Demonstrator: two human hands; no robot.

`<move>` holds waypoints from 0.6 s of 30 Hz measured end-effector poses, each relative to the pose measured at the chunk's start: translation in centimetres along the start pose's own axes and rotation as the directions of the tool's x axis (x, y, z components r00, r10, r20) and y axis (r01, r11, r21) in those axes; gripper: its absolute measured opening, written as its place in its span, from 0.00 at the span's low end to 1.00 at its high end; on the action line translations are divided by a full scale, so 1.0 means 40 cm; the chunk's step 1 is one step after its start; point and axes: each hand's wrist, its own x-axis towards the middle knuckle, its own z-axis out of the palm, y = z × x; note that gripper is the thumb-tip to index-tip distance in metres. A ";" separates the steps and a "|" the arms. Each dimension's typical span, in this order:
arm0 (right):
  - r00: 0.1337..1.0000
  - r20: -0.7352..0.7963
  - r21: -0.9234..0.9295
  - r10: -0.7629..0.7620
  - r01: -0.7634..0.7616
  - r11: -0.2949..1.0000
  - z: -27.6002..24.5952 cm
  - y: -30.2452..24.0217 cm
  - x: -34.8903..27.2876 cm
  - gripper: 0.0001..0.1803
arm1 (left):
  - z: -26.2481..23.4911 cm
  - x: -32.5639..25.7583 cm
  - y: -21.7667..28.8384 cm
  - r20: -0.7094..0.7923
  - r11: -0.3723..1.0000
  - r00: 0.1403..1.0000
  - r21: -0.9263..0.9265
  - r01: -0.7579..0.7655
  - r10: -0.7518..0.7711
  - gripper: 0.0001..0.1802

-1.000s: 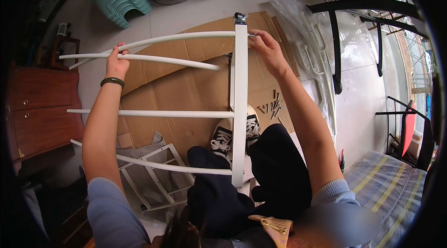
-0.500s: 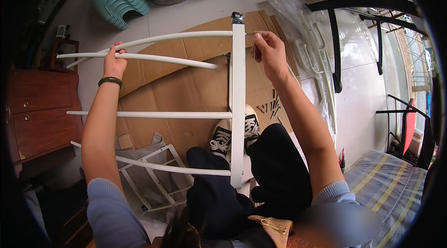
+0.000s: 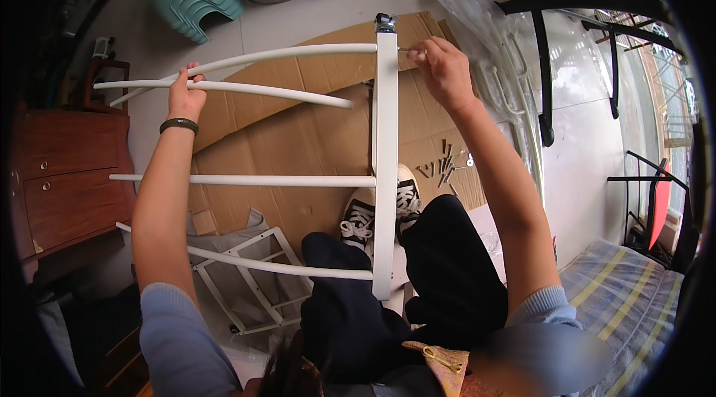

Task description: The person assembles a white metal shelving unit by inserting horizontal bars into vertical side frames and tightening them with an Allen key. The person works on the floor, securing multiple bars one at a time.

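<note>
White frame (image 3: pixel 313 181): square post (image 3: pixel 386 158), slim round tubes (image 3: pixel 268 88); post stands over cardboard (image 3: pixel 298 143), toward right edge. Left hand (image 3: pixel 186 96) stretched forward, curled round tubes. Right hand (image 3: pixel 445 73) forward, nearly closed, blurred fingertips pinching thin metal rod (image 3: pixel 403 49) beside post's far end.

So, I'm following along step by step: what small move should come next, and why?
Probably a small turn of the thin metal piece with the right hand: the piece meets the post opposite a bar's end, the right hand is at its outer end, and the left hand grips that bar.
</note>
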 end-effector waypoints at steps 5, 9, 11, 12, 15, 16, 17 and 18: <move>0.819 0.225 0.291 0.528 -0.574 0.766 0.035 0.021 0.047 0.28 | 0.006 0.004 -0.001 -0.002 1.000 1.000 -0.016 -0.020 0.020 0.07; 0.407 0.648 0.455 0.643 -0.885 0.102 0.046 0.023 0.082 0.26 | -0.011 0.026 0.008 -0.022 0.999 1.000 -0.040 -0.002 0.001 0.07; 0.362 0.701 0.455 0.614 -0.891 0.007 0.042 0.025 0.074 0.24 | 0.003 0.022 0.003 -0.074 0.998 0.996 0.020 -0.055 0.056 0.07; 0.462 0.648 0.540 0.606 -0.840 0.063 0.055 0.027 0.068 0.23 | 0.007 0.018 -0.003 -0.099 0.995 0.991 0.051 -0.080 0.085 0.07; 0.714 0.373 0.685 0.592 -0.642 0.343 0.075 0.037 0.034 0.19 | 0.087 -0.076 -0.058 -0.127 0.999 0.990 0.000 -0.054 0.053 0.10; 0.791 0.240 0.678 0.563 -0.552 0.486 0.082 0.019 0.026 0.19 | 0.105 -0.093 -0.056 -0.124 0.997 0.991 -0.056 -0.046 0.039 0.14; 0.853 0.105 0.644 0.512 -0.450 0.618 0.089 0.008 0.021 0.19 | 0.098 -0.080 -0.052 -0.074 0.982 0.997 -0.190 -0.018 0.004 0.14; 0.865 0.144 0.612 0.481 -0.460 0.643 0.087 0.018 0.014 0.22 | 0.089 -0.057 -0.052 -0.018 0.947 1.000 -0.320 0.016 -0.023 0.15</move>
